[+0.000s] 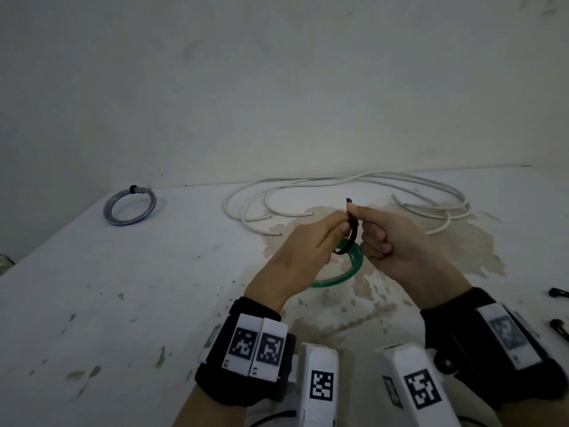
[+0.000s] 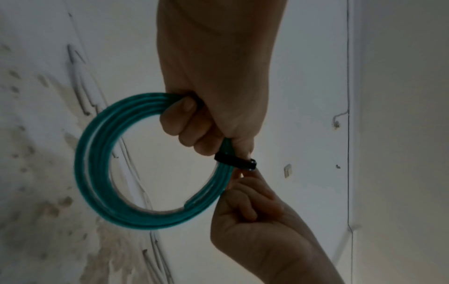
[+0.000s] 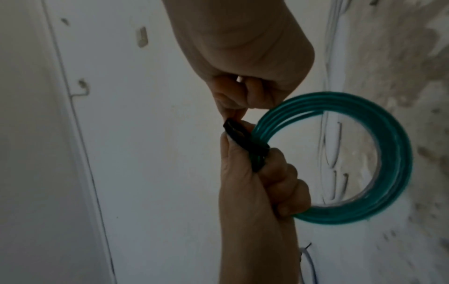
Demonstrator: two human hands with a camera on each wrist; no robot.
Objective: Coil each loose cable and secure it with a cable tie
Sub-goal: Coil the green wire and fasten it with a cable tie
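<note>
A green cable coil point(image 1: 348, 269) point(image 2: 102, 173) point(image 3: 379, 173) hangs above the stained table, gripped at its top by my left hand point(image 1: 308, 245) point(image 2: 206, 115) point(image 3: 262, 182) with fingers curled round the strands. A black cable tie point(image 1: 352, 232) point(image 2: 234, 160) point(image 3: 245, 142) is wrapped round the coil beside the left fingers. My right hand point(image 1: 391, 238) point(image 2: 252, 207) point(image 3: 243, 80) pinches the tie's free end between thumb and forefinger, the other fingers curled in. The tie's tip point(image 1: 349, 200) sticks up above both hands.
A loose white cable point(image 1: 345, 195) sprawls at the back of the table point(image 1: 123, 303) near the wall. A blue coil point(image 1: 129, 204), tied in black, lies far left. Spare black ties point(image 1: 558, 309) lie at the right edge.
</note>
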